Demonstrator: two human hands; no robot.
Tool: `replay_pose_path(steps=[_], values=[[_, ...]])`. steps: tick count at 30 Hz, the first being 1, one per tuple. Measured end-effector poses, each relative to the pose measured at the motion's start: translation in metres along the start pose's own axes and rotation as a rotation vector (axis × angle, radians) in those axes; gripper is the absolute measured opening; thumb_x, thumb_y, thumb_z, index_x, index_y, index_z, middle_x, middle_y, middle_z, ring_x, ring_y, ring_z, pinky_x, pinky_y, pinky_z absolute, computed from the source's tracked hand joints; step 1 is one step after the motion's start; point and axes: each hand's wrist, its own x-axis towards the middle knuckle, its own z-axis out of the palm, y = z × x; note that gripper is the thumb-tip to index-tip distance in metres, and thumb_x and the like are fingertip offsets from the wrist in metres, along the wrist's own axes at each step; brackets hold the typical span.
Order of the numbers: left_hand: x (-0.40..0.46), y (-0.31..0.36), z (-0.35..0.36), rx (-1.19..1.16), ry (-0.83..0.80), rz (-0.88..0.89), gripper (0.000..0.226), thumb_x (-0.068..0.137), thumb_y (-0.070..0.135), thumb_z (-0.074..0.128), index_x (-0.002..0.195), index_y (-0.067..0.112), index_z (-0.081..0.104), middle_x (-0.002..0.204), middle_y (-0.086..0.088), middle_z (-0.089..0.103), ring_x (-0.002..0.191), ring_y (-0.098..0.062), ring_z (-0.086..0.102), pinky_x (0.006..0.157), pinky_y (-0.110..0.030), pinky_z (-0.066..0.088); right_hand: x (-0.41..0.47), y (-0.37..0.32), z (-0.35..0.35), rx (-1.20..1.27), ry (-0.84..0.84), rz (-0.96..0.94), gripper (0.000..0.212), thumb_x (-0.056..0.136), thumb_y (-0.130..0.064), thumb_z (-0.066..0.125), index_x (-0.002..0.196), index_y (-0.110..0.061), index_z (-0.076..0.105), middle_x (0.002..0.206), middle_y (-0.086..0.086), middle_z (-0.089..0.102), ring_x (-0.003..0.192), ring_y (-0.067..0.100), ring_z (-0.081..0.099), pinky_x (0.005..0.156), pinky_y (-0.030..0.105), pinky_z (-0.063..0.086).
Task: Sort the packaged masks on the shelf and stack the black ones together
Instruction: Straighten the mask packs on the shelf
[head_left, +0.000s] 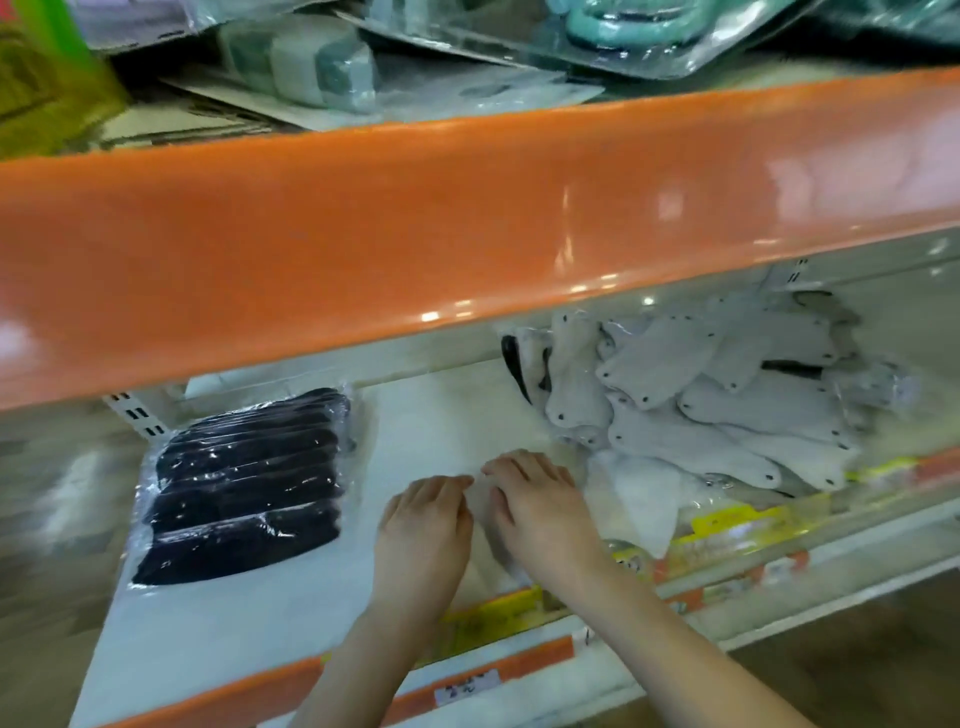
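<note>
Just two hands (483, 514), one black stack (244, 483).

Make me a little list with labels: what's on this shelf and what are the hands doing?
black masks: one wrapped stack of black masks at the shelf's left
white masks: messy pile of white masks at the right
left hand: left hand rests palm down mid-shelf
right hand: right hand lies beside it on a clear packet; grip unclear
shelf: white shelf, orange edge
</note>
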Motion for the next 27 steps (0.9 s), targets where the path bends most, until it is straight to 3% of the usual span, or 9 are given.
replay_pose_path(steps=[4, 10, 12, 14, 17, 20, 24, 27], values=[[0.013, 0.039, 0.015, 0.022, 0.006, 0.033, 0.035, 0.077, 0.024, 0.039, 0.081, 0.020, 0.074, 0.076, 0.004, 0.070, 0.064, -0.018, 0.066, 0.054, -0.022, 0.049, -0.004, 0.038, -0.019, -0.054, 0.047, 0.038, 0.032, 0.076, -0.024, 0.042, 0.095, -0.018, 0.068, 0.091, -0.002, 0.064, 0.083, 0.020, 0.063, 0.067, 0.031, 0.051], [0.023, 0.082, 0.046, 0.000, -0.034, 0.077, 0.034, 0.075, 0.023, 0.039, 0.081, 0.020, 0.072, 0.080, 0.007, 0.070, 0.071, -0.017, 0.066, 0.057, -0.024, 0.050, -0.009, 0.100, -0.039, -0.157, 0.067, 0.129, 0.029, 0.072, -0.021, 0.046, 0.092, -0.017, 0.066, 0.089, 0.000, 0.062, 0.078, 0.024, 0.060, 0.062, 0.033, 0.049], [0.025, 0.094, 0.055, 0.000, -0.060, 0.073, 0.034, 0.073, 0.023, 0.038, 0.082, 0.020, 0.071, 0.082, 0.007, 0.069, 0.073, -0.017, 0.066, 0.056, -0.027, 0.051, -0.010, 0.120, -0.044, -0.202, 0.050, 0.154, 0.023, 0.071, -0.022, 0.056, 0.091, -0.014, 0.065, 0.090, 0.003, 0.060, 0.080, 0.026, 0.060, 0.064, 0.034, 0.049], [0.027, 0.106, 0.062, 0.021, -0.080, 0.063, 0.035, 0.071, 0.023, 0.038, 0.082, 0.019, 0.070, 0.084, 0.006, 0.069, 0.075, -0.018, 0.066, 0.057, -0.027, 0.051, -0.013, 0.138, -0.046, -0.243, -0.011, 0.168, 0.034, 0.063, -0.022, 0.075, 0.094, -0.011, 0.064, 0.098, 0.006, 0.061, 0.088, 0.030, 0.061, 0.071, 0.037, 0.050], [0.031, 0.121, 0.073, 0.049, -0.088, 0.037, 0.033, 0.069, 0.023, 0.039, 0.082, 0.017, 0.068, 0.084, 0.003, 0.068, 0.076, -0.021, 0.066, 0.057, -0.029, 0.051, -0.014, 0.160, -0.050, -0.245, -0.086, 0.197, 0.056, 0.059, -0.031, 0.082, 0.106, -0.008, 0.063, 0.115, 0.014, 0.059, 0.105, 0.035, 0.058, 0.085, 0.044, 0.051], [0.035, 0.129, 0.082, 0.076, -0.086, -0.016, 0.034, 0.071, 0.022, 0.039, 0.087, 0.015, 0.069, 0.087, 0.000, 0.068, 0.079, -0.023, 0.066, 0.059, -0.032, 0.052, -0.011, 0.173, -0.053, -0.236, -0.080, 0.197, 0.057, 0.066, -0.040, 0.078, 0.109, -0.008, 0.060, 0.114, 0.014, 0.059, 0.106, 0.035, 0.057, 0.086, 0.047, 0.051], [0.036, 0.134, 0.089, 0.080, -0.038, -0.058, 0.031, 0.075, 0.021, 0.040, 0.088, 0.012, 0.066, 0.087, -0.004, 0.066, 0.078, -0.027, 0.064, 0.061, -0.035, 0.051, -0.008, 0.182, -0.052, -0.206, 0.041, 0.163, 0.043, 0.086, -0.046, 0.050, 0.106, -0.009, 0.063, 0.109, 0.009, 0.063, 0.102, 0.031, 0.060, 0.084, 0.043, 0.050], [0.032, 0.132, 0.093, 0.060, 0.018, -0.031, 0.031, 0.077, 0.021, 0.042, 0.093, 0.011, 0.066, 0.093, -0.005, 0.067, 0.083, -0.028, 0.064, 0.065, -0.036, 0.052, -0.009, 0.187, -0.050, -0.163, 0.093, 0.149, 0.045, 0.087, -0.043, 0.046, 0.106, -0.006, 0.063, 0.105, 0.010, 0.065, 0.098, 0.031, 0.061, 0.084, 0.042, 0.050]])
